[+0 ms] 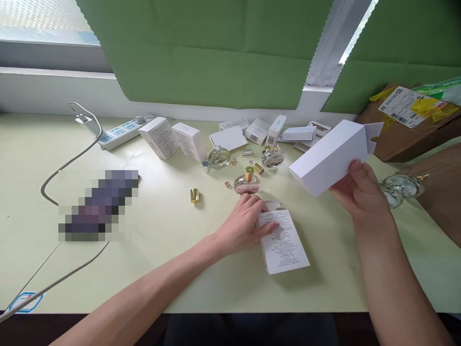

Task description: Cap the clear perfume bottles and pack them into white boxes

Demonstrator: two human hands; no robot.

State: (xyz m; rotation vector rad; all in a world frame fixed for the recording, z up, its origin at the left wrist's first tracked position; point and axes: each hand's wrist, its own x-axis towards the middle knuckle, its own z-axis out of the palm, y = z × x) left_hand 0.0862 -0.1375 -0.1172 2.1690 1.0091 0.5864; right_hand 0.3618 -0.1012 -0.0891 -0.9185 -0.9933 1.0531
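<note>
My right hand [360, 190] holds up a plain white carton [329, 156] above the table, its open end flap pointing right. In front of me lies a printed white box [285, 245], its far flap open. My left hand [247, 221] grips its left far side, thumb across the printed face and fingers at the edge. Just beyond those fingers stands a pink perfume bottle [247, 184] with a gold cap. Behind are a clear perfume bottle [219, 157] and another glass bottle [272, 157]. More glass bottles [403, 186] are partly hidden behind my right wrist.
Several white boxes [158, 138] line the back of the table. A gold cap [195, 195] stands left of my left hand. A power strip [120, 132], a cable and a blurred dark object [101, 204] are at left. Brown cardboard boxes [406, 134] stand at right.
</note>
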